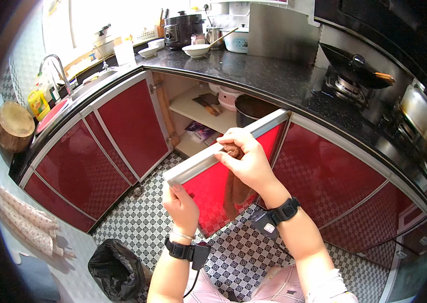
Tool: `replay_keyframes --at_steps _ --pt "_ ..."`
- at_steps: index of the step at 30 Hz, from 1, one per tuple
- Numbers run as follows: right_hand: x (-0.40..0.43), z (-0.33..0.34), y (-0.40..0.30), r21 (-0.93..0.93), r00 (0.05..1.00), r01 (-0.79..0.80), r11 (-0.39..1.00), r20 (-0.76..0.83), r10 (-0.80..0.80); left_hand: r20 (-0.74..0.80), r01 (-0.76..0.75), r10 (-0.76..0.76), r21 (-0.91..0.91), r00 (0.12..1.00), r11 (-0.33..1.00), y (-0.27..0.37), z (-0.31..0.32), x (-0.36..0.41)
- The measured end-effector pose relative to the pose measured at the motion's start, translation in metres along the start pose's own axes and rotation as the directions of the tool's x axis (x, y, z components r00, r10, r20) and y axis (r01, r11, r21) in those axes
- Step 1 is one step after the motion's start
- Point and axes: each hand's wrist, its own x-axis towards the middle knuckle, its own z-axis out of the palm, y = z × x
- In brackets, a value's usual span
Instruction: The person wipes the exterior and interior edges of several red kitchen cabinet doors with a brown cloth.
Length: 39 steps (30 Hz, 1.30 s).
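Note:
A red glossy cabinet door [213,193] with a pale metal frame stands swung out from the corner cupboard. My right hand [249,159] holds a brown scrubbing pad [233,150] against the door's top edge, thumb on the near side and fingers over the frame. At the door's free corner, my left hand [181,206] grips the frame's edge, its fingers partly hidden. Behind the door, the cupboard shelf [198,110] bears a cleaver-like knife [207,105], a pink container [229,98] and a large dark pot [255,110].
A bin with a black liner [115,269] stands on the patterned floor at lower left. The black countertop [274,72] bears a white bowl [196,50] and a black cooker [184,30]. A wok [357,68] sits on the stove; a faucet [56,70] rises by the sink.

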Motion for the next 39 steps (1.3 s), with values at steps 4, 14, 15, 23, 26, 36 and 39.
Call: replay_keyframes --at_steps 4,14,15,23,26,36,39 --pt "-0.002 -0.001 -0.002 -0.058 1.000 -0.001 0.998 0.006 0.001 0.013 0.012 -0.011 -0.019 1.000 1.000 0.003 0.001 -0.002" --pt "-0.010 0.008 0.007 0.058 0.820 0.136 0.989 -0.566 -0.080 0.074 0.062 -0.064 0.025 0.995 0.998 0.003 -0.006 -0.009" --pt "-0.009 0.007 0.007 -0.343 0.757 0.173 0.923 -0.553 -0.348 0.068 0.058 -0.059 0.014 0.996 0.998 0.003 -0.006 -0.010" --pt "-0.033 0.041 -0.007 -0.384 0.775 0.563 0.732 -0.064 -0.629 0.069 0.055 -0.045 -0.156 0.997 0.986 0.005 -0.002 -0.015" --pt "-0.026 0.023 0.010 -0.498 0.734 0.566 0.657 -0.060 -0.677 0.054 0.068 -0.063 -0.096 0.997 0.993 0.005 -0.004 -0.016" --pt "-0.039 0.044 0.029 -0.526 0.734 0.524 0.670 -0.120 -0.668 0.051 0.050 -0.045 -0.082 0.998 0.995 -0.003 -0.002 -0.005" --pt "-0.034 0.035 0.033 -0.590 0.723 0.501 0.633 -0.116 -0.681 0.009 0.009 -0.008 -0.042 1.000 0.999 -0.003 -0.001 -0.004"
